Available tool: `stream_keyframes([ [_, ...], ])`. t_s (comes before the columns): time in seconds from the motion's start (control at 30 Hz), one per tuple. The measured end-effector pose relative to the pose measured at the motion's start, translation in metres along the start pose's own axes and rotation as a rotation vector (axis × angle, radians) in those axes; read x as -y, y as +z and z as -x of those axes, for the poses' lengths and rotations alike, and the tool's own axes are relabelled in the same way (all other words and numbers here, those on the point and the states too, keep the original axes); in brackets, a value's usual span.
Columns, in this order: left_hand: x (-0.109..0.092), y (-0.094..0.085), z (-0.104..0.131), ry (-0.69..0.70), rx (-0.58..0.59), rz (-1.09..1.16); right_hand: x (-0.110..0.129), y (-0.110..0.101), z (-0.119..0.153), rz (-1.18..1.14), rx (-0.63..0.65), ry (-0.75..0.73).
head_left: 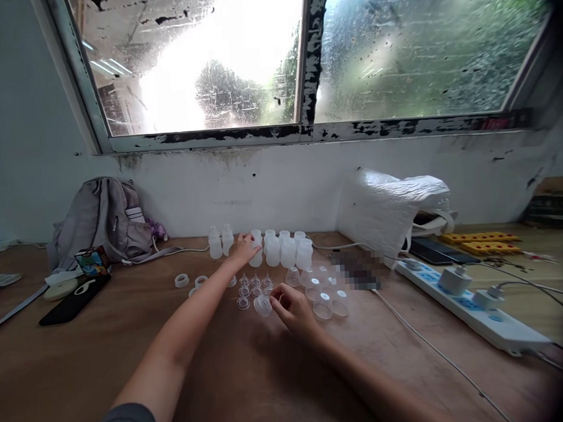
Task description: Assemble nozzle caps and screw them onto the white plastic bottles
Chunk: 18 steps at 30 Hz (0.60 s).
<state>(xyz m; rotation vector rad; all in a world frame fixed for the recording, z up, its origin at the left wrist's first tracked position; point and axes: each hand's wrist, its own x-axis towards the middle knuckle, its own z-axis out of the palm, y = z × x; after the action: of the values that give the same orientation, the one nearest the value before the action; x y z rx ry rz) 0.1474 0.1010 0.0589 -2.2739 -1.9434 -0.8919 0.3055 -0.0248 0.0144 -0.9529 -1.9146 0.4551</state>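
Far out on the brown table, my left hand (243, 249) has its fingers closed round a frosted white bottle (256, 252) at the left end of a group of open bottles (287, 252). Nearer to me, my right hand (292, 307) is pinched at the edge of a clear round piece (263, 306). Small clear nipple-shaped pieces (243, 291) stand in rows left of it. Clear round caps (322, 309) lie to the right of my right hand. Two bottles with pointed tops (215, 244) stand behind my left hand, and white rings (182, 280) lie to its left.
A grey backpack (107, 222), a black phone (75, 299) and a small box (92, 261) are at the left. On the right lie a silvery bag (388, 200), a white power strip (477, 311) and cables. The wall stands behind.
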Motion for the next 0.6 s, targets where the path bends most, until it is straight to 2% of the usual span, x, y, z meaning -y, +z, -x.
stream_keyframes([
  [0.13, -0.007, 0.008, -0.002, 0.019, 0.000, 0.008, -0.005, -0.004, -0.003, 0.017, -0.012, -0.008],
  [0.23, -0.015, -0.002, 0.008, 0.068, -0.056, 0.011, -0.008, -0.011, -0.008, 0.026, -0.071, 0.008],
  [0.3, -0.022, -0.015, 0.020, 0.159, -0.142, 0.022, -0.011, -0.017, -0.011, 0.006, -0.119, 0.037],
  [0.37, -0.028, -0.028, 0.036, 0.223, -0.203, 0.068, -0.012, -0.022, -0.013, -0.040, -0.181, 0.077],
  [0.47, -0.037, -0.040, 0.071, 0.235, -0.239, 0.159, -0.011, -0.029, -0.015, -0.130, -0.298, 0.138],
  [0.6, -0.040, -0.031, 0.119, 0.162, -0.147, 0.344, -0.007, -0.033, -0.015, -0.197, -0.354, 0.152],
])
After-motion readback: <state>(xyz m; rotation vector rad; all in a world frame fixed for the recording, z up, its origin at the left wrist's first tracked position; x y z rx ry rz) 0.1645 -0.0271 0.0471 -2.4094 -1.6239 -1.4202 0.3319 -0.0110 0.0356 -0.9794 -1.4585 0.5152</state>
